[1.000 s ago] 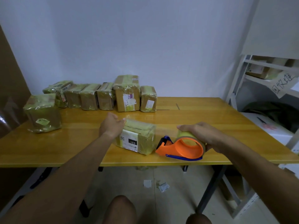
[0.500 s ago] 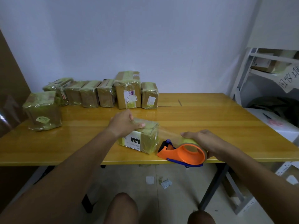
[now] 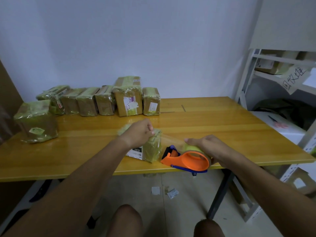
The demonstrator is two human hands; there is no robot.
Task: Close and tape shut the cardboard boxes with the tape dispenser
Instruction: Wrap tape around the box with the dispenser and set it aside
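On table (image 3: 222,127) | left grip (image 3: 136,132) grasping box (image 3: 150,149) | right grip (image 3: 210,147) grasping dispenser (image 3: 186,159) | taped boxes (image 3: 102,103) behind

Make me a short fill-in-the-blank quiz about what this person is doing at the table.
1. The tape dispenser under the right hand has a body coloured ____.
2. The left hand holds the small ____ being wrapped.
3. The row of wrapped parcels stands against the ____.
4. The number printed on the box's label reads ____.

Missing words: orange; box; wall; 031
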